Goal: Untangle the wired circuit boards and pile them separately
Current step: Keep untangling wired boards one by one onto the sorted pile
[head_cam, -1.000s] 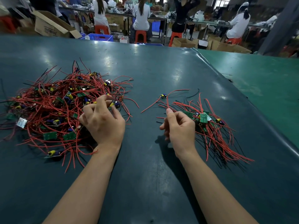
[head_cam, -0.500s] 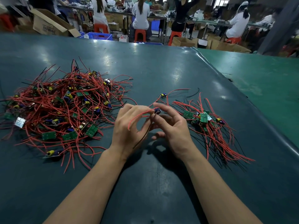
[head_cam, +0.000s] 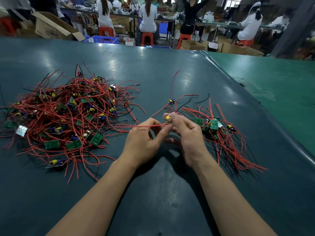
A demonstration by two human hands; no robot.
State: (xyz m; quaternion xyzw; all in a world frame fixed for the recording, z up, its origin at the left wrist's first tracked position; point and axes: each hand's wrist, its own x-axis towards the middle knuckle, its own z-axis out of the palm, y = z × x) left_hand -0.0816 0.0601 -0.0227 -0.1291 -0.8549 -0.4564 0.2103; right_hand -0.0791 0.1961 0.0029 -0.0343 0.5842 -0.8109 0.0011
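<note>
Board (head_cam: 168, 118), small and blurred with a yellow part on it, sits above the table (head_cam: 162, 74) between the two hands, just left of the sorted pile (head_cam: 219, 133). Its red wire (head_cam: 144, 126) runs out leftward, nearly level, so the long axis lies left to right across the view, the board at the right end. The right hand (head_cam: 189, 138) pinches the board between thumb and fingertips, the other fingers loosely curled. The left hand (head_cam: 144, 142) is half closed, its thumb and forefinger pinching the red wire close to the board; the wire passes over its knuckles toward the tangle (head_cam: 68, 116). That tangle of red and black wires and green boards lies well to the left on the table. The sorted pile lies right of the right hand, its wires fanning toward the near right.
</note>
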